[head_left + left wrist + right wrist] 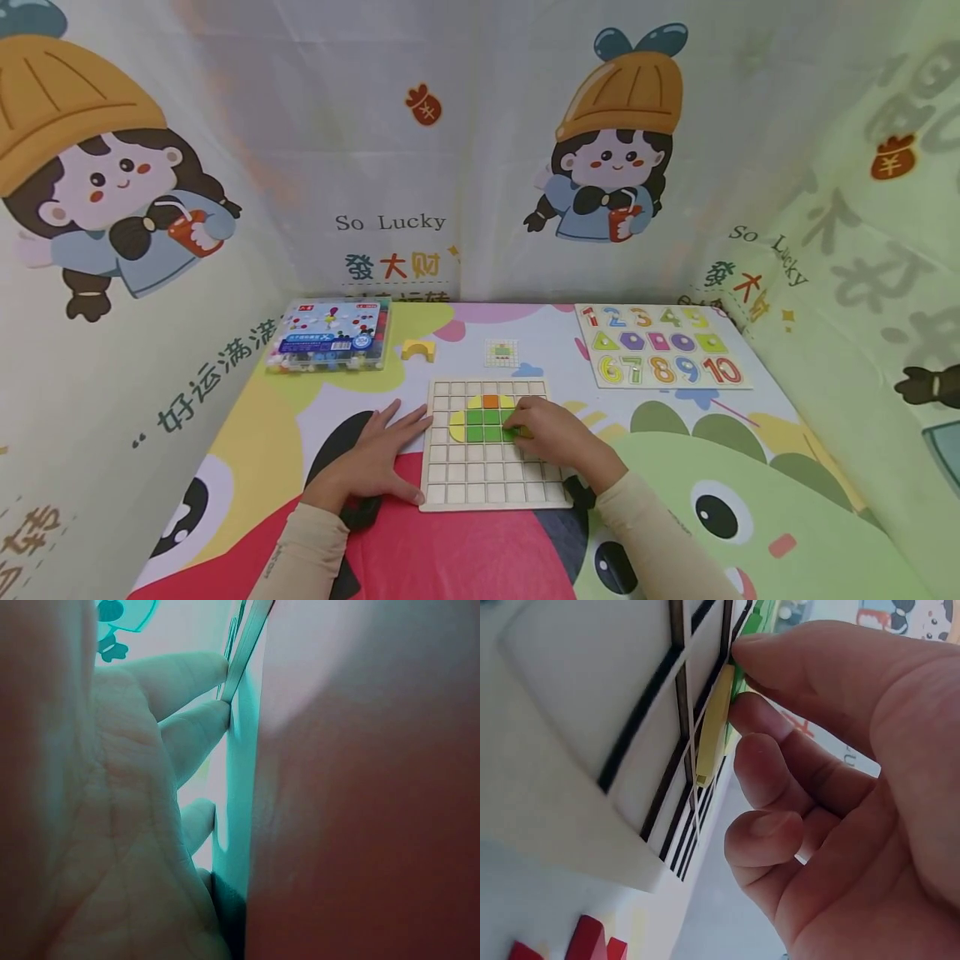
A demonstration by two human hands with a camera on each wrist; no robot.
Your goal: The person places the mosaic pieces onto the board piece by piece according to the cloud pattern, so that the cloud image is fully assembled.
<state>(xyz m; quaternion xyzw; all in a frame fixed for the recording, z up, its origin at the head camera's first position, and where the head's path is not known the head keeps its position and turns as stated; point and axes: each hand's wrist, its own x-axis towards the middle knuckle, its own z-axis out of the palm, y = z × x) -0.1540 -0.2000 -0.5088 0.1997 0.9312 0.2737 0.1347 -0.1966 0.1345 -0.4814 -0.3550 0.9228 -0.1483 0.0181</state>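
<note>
A wooden grid board (444,475) lies on the table, with green square tiles (483,426), an orange tile (491,402) and yellow curved-edge tiles (457,425) set in its upper middle cells. My left hand (378,458) is spread flat, its fingertips and thumb touching the board's left edge; in the left wrist view its fingers (195,739) reach that edge. Over the right side of the pattern, my right hand (551,433) pinches a green tile (739,679) between thumb and index finger, close over the grid. Just beside it, a yellow tile (715,727) sits on the board.
Behind the board lie a small pattern card (502,353) and a yellow arch block (417,350). A clear plastic box (330,335) of colourful pieces stands at the back left. The number-and-shape puzzle board (675,348) lies at the back right. A printed curtain hangs behind the table.
</note>
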